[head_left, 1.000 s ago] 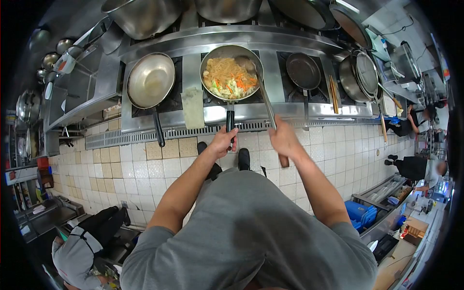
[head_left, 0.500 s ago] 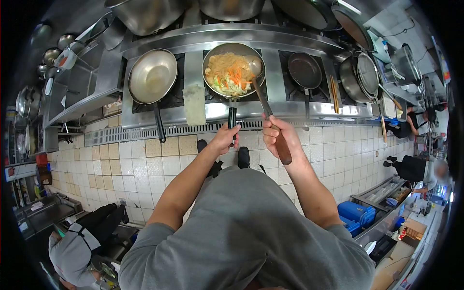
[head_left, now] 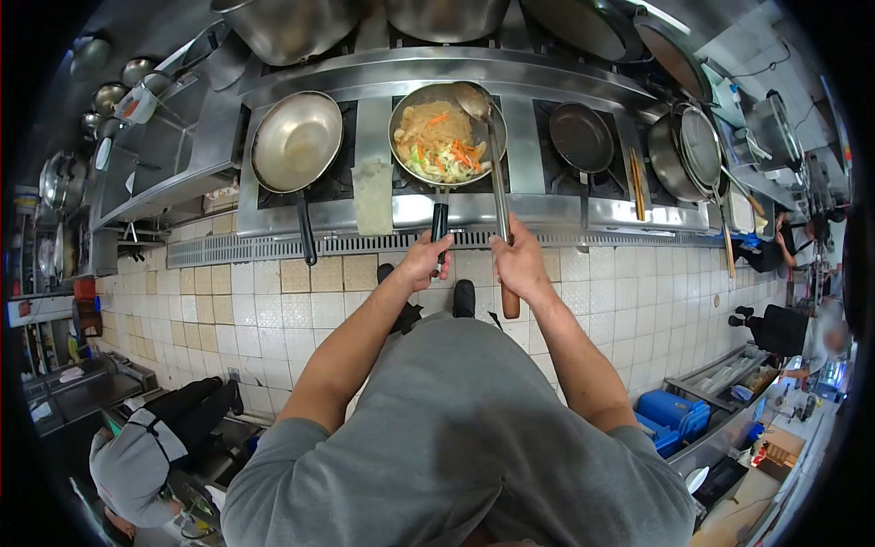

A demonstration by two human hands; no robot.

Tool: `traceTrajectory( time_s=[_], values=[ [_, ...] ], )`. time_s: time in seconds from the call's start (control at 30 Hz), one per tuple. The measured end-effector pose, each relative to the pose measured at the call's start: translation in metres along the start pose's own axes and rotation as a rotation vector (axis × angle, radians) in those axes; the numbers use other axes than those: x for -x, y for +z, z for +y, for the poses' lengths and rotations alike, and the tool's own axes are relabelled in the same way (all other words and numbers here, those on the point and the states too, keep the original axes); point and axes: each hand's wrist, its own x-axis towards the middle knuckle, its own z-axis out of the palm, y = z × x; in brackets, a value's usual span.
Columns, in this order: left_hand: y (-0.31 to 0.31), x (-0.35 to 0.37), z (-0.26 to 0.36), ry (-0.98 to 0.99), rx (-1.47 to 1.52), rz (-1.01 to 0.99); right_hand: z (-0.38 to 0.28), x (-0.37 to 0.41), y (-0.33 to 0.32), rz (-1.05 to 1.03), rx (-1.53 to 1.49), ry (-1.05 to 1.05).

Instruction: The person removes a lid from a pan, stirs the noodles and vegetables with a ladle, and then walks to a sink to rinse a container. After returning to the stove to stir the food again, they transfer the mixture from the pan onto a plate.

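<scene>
My left hand [head_left: 427, 259] is closed round the black handle of a frying pan [head_left: 394, 150] on the middle burner. Noodles [head_left: 428, 123] fill the far part of the pan, while shredded cabbage and carrot [head_left: 447, 160] lie nearer its handle. My right hand [head_left: 522, 259] grips the long metal shaft of a ladle [head_left: 499, 182], whose wooden end sticks out below my fist. The ladle's bowl rests over the far right rim of the pan, beside the noodles.
An oily pan [head_left: 296, 141] sits left on the stove, with a folded cloth [head_left: 372, 198] beside it. To the right are a small dark pan [head_left: 581, 137], chopsticks [head_left: 636, 182] and stacked pots with strainers [head_left: 679, 150]. A person [head_left: 141, 465] stands behind at left; others are far right.
The ladle's bowl has shifted from the food to the pan's far right rim, and its shaft is now more upright. Carrot strips have spread among the noodles and cabbage.
</scene>
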Motion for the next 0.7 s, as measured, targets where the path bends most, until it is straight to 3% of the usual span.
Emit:
traceTrajectory(
  time_s=[0.07,0.17,0.23,0.3,0.37,0.43,0.7],
  values=[
    [0.004,0.005,0.002,-0.007,-0.004,0.027,-0.002,-0.011,-0.003,-0.019,-0.003,0.169],
    [0.008,0.006,-0.003,0.085,0.044,0.046,0.023,-0.035,0.024,0.004,-0.107,0.228],
    [0.007,0.005,-0.001,0.102,-0.009,0.037,0.032,-0.041,0.032,-0.026,-0.028,0.198],
    [0.005,0.005,0.003,0.094,-0.012,0.05,0.081,-0.045,0.03,-0.005,0.437,-0.169],
    [0.0,0.003,0.003,0.043,0.006,0.041,0.079,-0.038,-0.018,-0.109,0.591,-0.181],
    [0.001,0.005,0.004,0.044,0.006,0.057,0.075,-0.043,-0.06,-0.222,0.923,-0.062],
    [-0.001,0.005,0.003,0.04,0.045,0.041,0.035,-0.06,-0.095,-0.287,1.049,-0.173]
  ],
)
